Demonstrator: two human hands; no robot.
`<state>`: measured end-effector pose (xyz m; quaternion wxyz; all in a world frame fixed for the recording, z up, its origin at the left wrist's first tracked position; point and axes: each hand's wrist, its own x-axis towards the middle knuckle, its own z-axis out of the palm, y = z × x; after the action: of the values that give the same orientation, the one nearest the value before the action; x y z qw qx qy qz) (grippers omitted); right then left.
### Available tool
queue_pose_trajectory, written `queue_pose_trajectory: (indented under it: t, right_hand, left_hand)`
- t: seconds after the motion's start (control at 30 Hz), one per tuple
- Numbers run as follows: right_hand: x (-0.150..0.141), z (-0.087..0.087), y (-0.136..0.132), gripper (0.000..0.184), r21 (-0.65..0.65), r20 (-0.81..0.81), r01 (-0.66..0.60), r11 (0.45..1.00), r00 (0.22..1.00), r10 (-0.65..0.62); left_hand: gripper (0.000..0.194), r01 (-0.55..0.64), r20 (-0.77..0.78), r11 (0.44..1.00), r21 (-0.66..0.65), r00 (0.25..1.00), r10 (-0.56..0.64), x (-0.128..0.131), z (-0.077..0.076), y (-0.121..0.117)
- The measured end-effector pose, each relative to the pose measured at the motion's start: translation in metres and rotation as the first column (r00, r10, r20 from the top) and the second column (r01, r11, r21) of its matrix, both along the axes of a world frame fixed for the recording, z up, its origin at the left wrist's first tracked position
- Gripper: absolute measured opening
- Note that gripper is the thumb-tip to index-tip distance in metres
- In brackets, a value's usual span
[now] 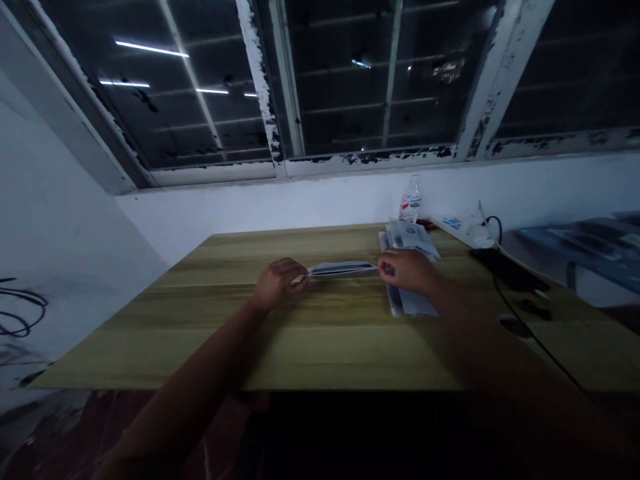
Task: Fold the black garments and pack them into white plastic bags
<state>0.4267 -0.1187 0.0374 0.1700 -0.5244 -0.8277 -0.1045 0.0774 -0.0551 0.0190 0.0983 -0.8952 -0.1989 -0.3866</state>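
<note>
Between my two hands a thin white folded paper piece is stretched over the middle of the table, seen nearly edge-on with a dark slit along it. My left hand pinches its left end between thumb and fingers. At the right end, my right hand pinches the other tip. Under and behind my right hand lie several white printed papers or envelopes in a loose pile, partly covered by that hand. Whether the held piece is an envelope or a plain folded sheet I cannot tell.
A clear plastic bottle stands behind the pile by the wall. To the right are a white plug or adapter, a black phone-like slab and a black cable over the wooden table. Dark windows rise behind.
</note>
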Motion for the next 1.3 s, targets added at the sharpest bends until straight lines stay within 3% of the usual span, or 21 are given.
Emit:
queue_pose_trajectory:
  t: [0.27, 0.4, 0.53, 0.63, 0.7, 0.8, 0.9, 1.03, 1.13, 1.2, 1.3]
  right_hand:
    - [0.012, -0.003, 0.005, 0.01, -0.005, 0.033, -0.019, 1.0, 0.999, 0.019]
    - [0.005, -0.012, 0.005, 0.015, 0.126, -0.029, -0.169, 0.977, 0.984, 0.174]
    - [-0.028, -0.019, -0.004, 0.022, 0.227, -0.053, -0.349, 0.909, 0.928, 0.369]
    - [-0.054, -0.023, -0.013, 0.024, 0.225, -0.063, -0.273, 0.935, 0.954, 0.293]
    - [-0.064, -0.026, -0.017, 0.035, 0.185, -0.08, -0.214, 0.959, 0.969, 0.232]
    - [-0.069, -0.034, -0.017, 0.034, 0.084, -0.042, -0.239, 0.967, 0.969, 0.243]
    - [-0.073, -0.044, -0.014, 0.021, 0.02, 0.012, -0.312, 0.95, 0.95, 0.312]
    - [-0.083, -0.051, -0.014, 0.016, 0.004, 0.047, -0.382, 0.924, 0.923, 0.381]
    - [-0.086, -0.051, -0.014, 0.013, -0.005, 0.051, -0.398, 0.918, 0.916, 0.397]
    - [-0.085, -0.051, -0.014, 0.012, 0.002, 0.032, -0.416, 0.909, 0.909, 0.415]
    - [-0.079, -0.05, -0.013, 0.017, 0.035, -0.025, -0.471, 0.881, 0.881, 0.472]
  left_hand:
    - [0.001, 0.007, 0.047, 0.991, 0.134, 0.999, -0.014, 0.0, 0.002, -0.003]
    - [0.002, 0.046, 0.014, 0.983, 0.177, 0.999, -0.049, 0.005, 0.004, -0.01]
    - [0.01, 0.119, -0.008, 0.966, 0.23, 0.993, -0.12, 0.015, 0.005, -0.023]
    - [0.015, 0.188, -0.021, 0.953, 0.238, 0.982, -0.188, 0.024, 0.002, -0.034]
    - [0.016, 0.242, -0.037, 0.947, 0.21, 0.97, -0.24, 0.029, 0.001, -0.04]
    - [0.014, 0.402, -0.063, 0.914, 0.055, 0.915, -0.398, 0.032, -0.002, -0.046]
    - [0.023, 0.494, 0.061, 0.85, -0.182, 0.869, -0.491, 0.033, -0.009, -0.044]
    - [0.054, 0.342, 0.223, 0.815, -0.468, 0.938, -0.266, 0.036, -0.032, -0.03]
    - [0.075, 0.27, 0.127, 0.661, -0.7, 0.958, -0.257, 0.038, -0.051, -0.015]
    - [0.084, 0.224, 0.075, 0.575, -0.787, 0.96, -0.271, 0.037, -0.058, -0.007]
    - [0.092, 0.164, 0.045, 0.53, -0.832, 0.972, -0.23, 0.031, -0.06, 0.003]
